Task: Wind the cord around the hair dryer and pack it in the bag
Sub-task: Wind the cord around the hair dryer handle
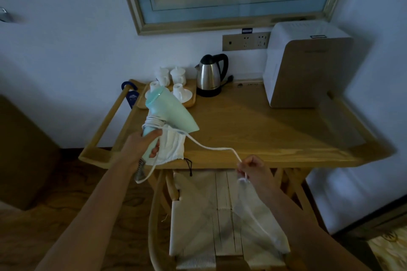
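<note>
My left hand [143,145] grips the handle of a pale green hair dryer [170,114], held above the front left of the wooden table [264,134]. Several turns of white cord [211,147] wrap the handle just above my fingers. From there the cord runs right to my right hand [252,169], which pinches it in front of the table edge; the rest hangs blurred below. A white cloth bag [174,149] with a black drawstring lies on the table under the dryer.
A steel kettle [210,76] and a tray of white cups [171,86] stand at the back of the table. A white and tan appliance [308,66] fills the right rear. A chair with a woven seat [220,215] sits below the table front.
</note>
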`<state>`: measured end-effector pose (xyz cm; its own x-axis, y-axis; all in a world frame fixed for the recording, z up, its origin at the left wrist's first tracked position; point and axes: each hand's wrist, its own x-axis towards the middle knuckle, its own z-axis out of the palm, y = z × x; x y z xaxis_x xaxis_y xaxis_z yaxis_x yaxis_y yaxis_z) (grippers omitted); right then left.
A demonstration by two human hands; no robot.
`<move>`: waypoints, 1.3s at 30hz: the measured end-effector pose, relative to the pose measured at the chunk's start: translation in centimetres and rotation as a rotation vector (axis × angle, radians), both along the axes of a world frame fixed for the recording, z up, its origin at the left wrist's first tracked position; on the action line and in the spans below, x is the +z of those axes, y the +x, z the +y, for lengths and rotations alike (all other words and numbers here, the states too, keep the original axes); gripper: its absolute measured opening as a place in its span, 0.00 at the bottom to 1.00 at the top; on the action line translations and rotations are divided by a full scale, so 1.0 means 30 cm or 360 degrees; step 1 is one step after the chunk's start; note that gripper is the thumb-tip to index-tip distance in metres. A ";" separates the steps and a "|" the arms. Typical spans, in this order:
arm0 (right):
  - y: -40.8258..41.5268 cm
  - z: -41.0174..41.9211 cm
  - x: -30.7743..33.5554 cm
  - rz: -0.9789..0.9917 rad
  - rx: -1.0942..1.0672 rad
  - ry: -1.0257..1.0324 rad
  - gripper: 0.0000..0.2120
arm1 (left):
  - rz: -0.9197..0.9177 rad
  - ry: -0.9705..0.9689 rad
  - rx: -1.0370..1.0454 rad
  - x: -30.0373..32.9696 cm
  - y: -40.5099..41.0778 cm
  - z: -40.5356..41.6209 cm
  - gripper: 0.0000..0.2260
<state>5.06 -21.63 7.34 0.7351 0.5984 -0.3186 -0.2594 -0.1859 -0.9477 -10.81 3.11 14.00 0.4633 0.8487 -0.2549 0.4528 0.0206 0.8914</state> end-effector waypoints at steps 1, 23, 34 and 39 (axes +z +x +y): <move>-0.008 -0.012 0.016 -0.0049 0.0164 -0.0054 0.06 | -0.0020 0.0026 -0.0065 0.010 0.007 -0.016 0.10; -0.137 0.091 0.222 -0.0738 0.0165 0.0376 0.13 | 0.0615 0.1266 -0.0488 -0.022 0.103 -0.293 0.21; -0.132 0.130 0.118 -0.1230 0.0172 -0.0047 0.13 | -0.0349 -0.0608 -0.0584 -0.029 0.088 -0.304 0.19; -0.125 0.089 0.033 -0.0920 0.0446 0.0126 0.13 | -0.0646 -0.1066 -0.0438 -0.067 0.075 -0.285 0.20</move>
